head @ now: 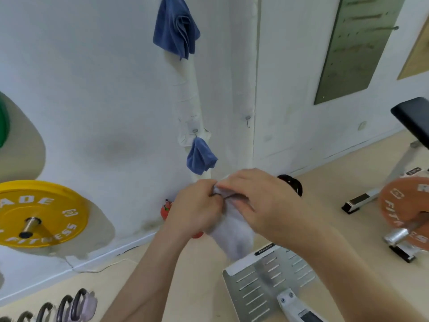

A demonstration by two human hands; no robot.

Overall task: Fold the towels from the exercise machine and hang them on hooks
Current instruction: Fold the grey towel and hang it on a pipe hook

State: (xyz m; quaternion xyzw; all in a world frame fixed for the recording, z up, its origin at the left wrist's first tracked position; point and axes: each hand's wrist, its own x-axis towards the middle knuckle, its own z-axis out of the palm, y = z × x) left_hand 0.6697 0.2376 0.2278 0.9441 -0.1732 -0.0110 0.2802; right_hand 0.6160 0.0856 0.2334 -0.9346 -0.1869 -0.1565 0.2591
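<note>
The white towel point(234, 231) hangs in mid-air at the centre, gathered into a narrow bundle, its lower end dangling over the far edge of the machine point(267, 280). Both hands hold its top. The left hand point(197, 205) has its fingers curled tight, pinching the towel's upper left corner, where a thin dark loop point(222, 195) shows. The right hand point(260, 196) lies over the upper right corner with fingers bent down onto the cloth and thumb beneath (the thumb is mostly hidden), so it too grips the towel. The two hands nearly touch.

Just beyond them on the wall point(104, 89), a blue towel point(200, 156) hangs from a hook point(195, 131). A larger blue towel point(174, 26) hangs well above it. To the right of the lower one is a bare hook point(248, 120).

A yellow plate point(39, 212) sits on a bar at far left, and an orange plate point(404, 205) on the right, below a black bench point(413, 117). A red object point(166, 210) lies by the wall, behind the left hand.
</note>
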